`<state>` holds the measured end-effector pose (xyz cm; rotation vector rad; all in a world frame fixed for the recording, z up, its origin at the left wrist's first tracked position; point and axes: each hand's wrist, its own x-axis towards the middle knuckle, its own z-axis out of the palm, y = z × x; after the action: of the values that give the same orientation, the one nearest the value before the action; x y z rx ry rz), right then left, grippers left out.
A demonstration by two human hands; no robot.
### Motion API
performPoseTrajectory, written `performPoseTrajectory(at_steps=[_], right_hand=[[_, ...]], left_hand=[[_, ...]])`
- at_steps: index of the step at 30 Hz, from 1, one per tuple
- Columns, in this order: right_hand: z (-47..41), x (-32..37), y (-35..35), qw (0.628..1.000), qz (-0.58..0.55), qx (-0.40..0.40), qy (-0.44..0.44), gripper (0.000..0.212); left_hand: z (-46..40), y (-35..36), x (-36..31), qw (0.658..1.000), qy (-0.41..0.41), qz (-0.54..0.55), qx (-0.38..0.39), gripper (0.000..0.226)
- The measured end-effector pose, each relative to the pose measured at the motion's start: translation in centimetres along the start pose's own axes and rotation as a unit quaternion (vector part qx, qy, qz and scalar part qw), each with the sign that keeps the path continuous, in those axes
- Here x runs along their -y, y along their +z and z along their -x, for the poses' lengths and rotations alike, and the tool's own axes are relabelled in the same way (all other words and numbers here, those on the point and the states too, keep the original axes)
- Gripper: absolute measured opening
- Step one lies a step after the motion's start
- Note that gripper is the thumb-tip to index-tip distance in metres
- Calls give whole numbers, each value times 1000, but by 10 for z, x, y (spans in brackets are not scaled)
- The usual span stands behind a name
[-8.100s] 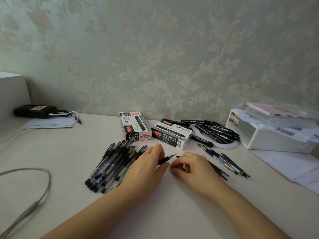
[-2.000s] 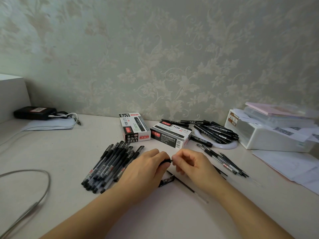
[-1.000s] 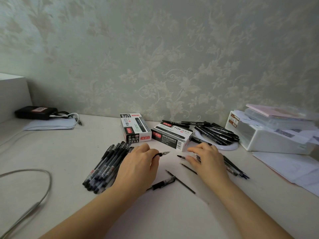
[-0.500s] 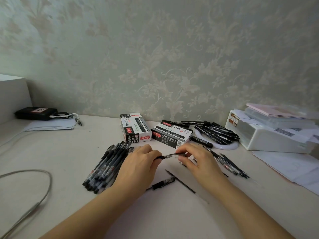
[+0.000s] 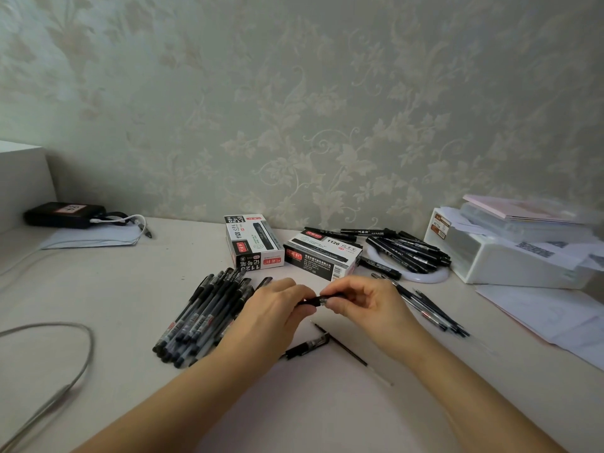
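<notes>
Pinching slender black pen [image 5: 318,300] (plastic)

You face a wall [image 5: 294,109] that fills the far half of your view. It is papered in pale grey-green with a cream pattern of leaves and curling vines. It meets a pale, off-white desk [image 5: 114,289] that runs from your near edge to the wall and out of view on both sides. At the far left a plain white block [image 5: 19,181] rises against the wall. At the far right a white plastic storage box [image 5: 510,266] sits by the wall, and loose white papers [image 5: 539,308] are spread on its near side. A grey cable [image 5: 85,351] loops across the near left. The light is soft and even, casting only faint shadows on the desk.
</notes>
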<state>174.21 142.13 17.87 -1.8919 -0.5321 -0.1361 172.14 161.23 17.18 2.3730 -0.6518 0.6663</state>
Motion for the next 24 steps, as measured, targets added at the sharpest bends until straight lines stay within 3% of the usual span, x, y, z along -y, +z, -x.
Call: performPoseTrajectory(at_steps=[6, 10, 12, 14, 16, 19, 24], right_hand=[[-1, 0, 1, 1000, -24, 1, -1, 20], [-4, -3, -1, 996, 50, -75, 1, 17], [-3, -7, -14, 970, 182, -161, -9, 9], [0, -13, -33, 909, 356, -215, 14, 7], [3, -19, -50, 855, 458, -233, 69, 10], [6, -24, -58, 824, 505, -226, 124, 12], [6, -27, -56, 817, 516, -200, 163, 15]], left_hand=[[-2, -1, -2, 1000, 5, -1, -13, 21], [-1, 0, -5, 998, -30, -50, -24, 22], [1, -1, -3, 993, -73, -85, -31, 21], [1, -6, 2, 987, -103, -114, -54, 20], [1, -8, 6, 977, -127, -165, -50, 21], [2, -8, 11, 960, -155, -235, -14, 25], [4, -6, 18, 947, -177, -268, 6, 24]])
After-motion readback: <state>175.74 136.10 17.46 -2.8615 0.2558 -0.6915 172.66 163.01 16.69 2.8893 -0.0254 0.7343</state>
